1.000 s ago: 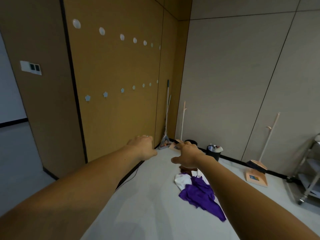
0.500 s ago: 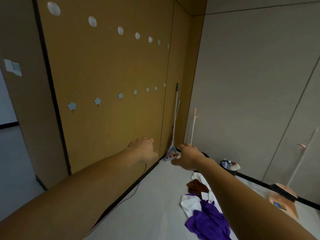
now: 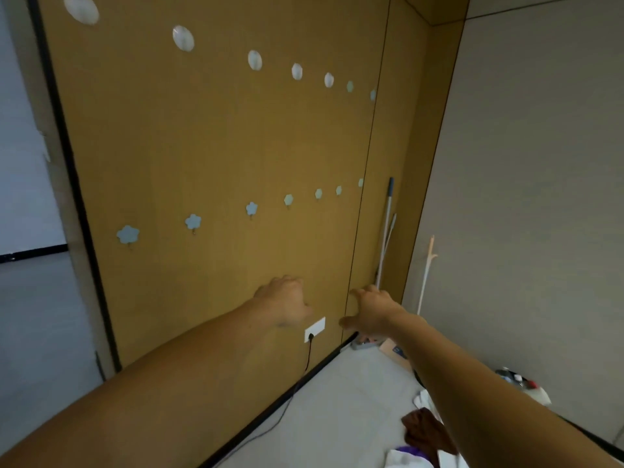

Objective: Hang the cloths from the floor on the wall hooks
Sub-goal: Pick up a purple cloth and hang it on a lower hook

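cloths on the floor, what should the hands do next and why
Probably lower the right hand to the brown cloth and grip it. The right hand and the left hand hold nothing, the cloths lie on the floor beside the right forearm, and the flower-shaped hooks in view are bare.

Ochre-brown wall panel [image 3: 219, 146], plain. Top row: whitish round hooks [image 3: 183, 38]. Lower row: pale blue flower-shaped hooks [image 3: 193, 221]. White socket plate [image 3: 315, 329], black cable [image 3: 308, 356] dropping from it, black skirting [image 3: 270, 403] below. Light grey floor [image 3: 337, 400], and on it a brown cloth [image 3: 427, 432], a sliver of purple cloth [image 3: 413, 451], a white cloth [image 3: 405, 461]. Right wall [image 3: 540, 197], grey-beige.
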Tool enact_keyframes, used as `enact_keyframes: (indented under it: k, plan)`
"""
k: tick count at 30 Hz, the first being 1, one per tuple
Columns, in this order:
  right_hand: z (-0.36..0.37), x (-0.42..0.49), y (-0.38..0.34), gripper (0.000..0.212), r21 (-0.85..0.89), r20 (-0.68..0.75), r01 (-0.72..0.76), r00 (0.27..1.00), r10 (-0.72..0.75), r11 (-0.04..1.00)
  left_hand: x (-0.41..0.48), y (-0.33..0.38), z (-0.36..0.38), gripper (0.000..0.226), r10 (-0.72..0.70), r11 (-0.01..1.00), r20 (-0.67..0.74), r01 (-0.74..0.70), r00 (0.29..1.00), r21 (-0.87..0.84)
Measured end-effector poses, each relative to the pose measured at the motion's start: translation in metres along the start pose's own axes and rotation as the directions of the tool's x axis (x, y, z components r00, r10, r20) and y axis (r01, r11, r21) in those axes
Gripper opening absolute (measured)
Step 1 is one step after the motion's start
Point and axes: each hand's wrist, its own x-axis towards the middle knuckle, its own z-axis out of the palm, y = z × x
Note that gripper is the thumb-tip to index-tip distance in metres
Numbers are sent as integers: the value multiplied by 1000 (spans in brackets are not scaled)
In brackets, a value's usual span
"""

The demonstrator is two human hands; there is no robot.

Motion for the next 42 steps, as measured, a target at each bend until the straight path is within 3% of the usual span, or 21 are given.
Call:
enact_keyframes:
  k: [15, 24, 28, 36, 42]
  plan:
    - [-18, 237, 28, 82, 5, 45, 46, 998, -47, 999, 244, -42, 7, 69, -49, 998, 39, 47, 998, 41]
    - [7, 325, 132, 81, 36, 128, 22, 991, -26, 999, 363, 25, 73, 70, -4, 1000, 97, 2, 995, 21]
    - [20, 348, 204, 81, 63, 145, -55, 988, 45, 997, 408, 68, 112, 67, 37, 998, 178, -45, 983, 37]
    - [73, 356, 340, 84, 147, 230, -304, 936, 266, 941, 474, 174, 207, 36, 261, 963, 370, -270, 892, -29]
    - [123, 343, 416, 77, 197, 308, -518, 839, 449, 833, 520, 232, 302, 72, 370, 920, 538, -381, 758, -95]
